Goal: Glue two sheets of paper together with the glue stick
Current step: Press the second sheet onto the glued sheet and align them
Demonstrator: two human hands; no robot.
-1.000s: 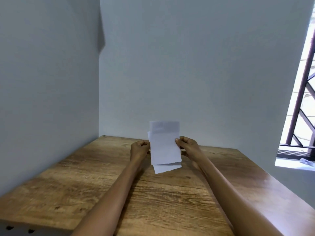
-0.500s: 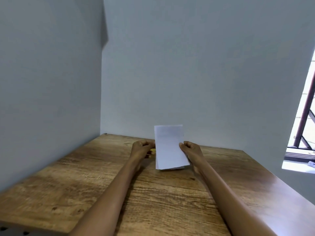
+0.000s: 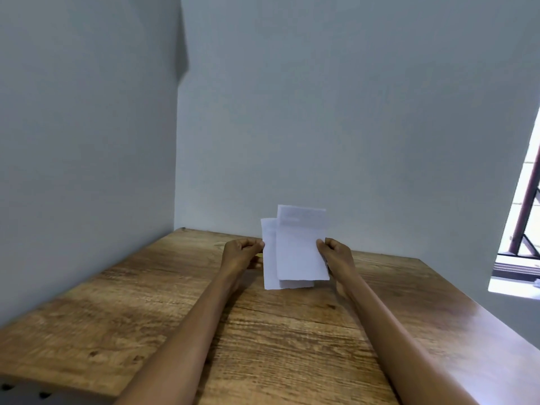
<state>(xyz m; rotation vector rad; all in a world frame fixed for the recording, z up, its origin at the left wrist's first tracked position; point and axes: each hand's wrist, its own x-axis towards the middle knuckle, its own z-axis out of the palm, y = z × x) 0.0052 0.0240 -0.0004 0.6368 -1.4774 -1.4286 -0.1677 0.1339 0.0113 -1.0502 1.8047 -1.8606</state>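
Note:
Two small white paper sheets stand upright over the far part of the wooden table [image 3: 277, 340]. The front sheet [image 3: 301, 247] sits higher and to the right; the back sheet [image 3: 268, 258] peeks out at the left and below. My left hand [image 3: 241, 254] pinches the back sheet's left edge. My right hand [image 3: 336, 252] pinches the front sheet's right edge. A small bit of yellow [image 3: 258, 255] shows behind my left hand; I cannot tell whether it is the glue stick.
Grey walls close in behind and to the left of the table. A window with a dark metal grille [image 3: 523, 238] is at the right. The table's near left edge shows a white frame with holes [image 3: 23, 390].
The two sheets, lined up as one stack half a second ago, have slid apart. The front sheet is now higher and to the right. Both hands keep their hold.

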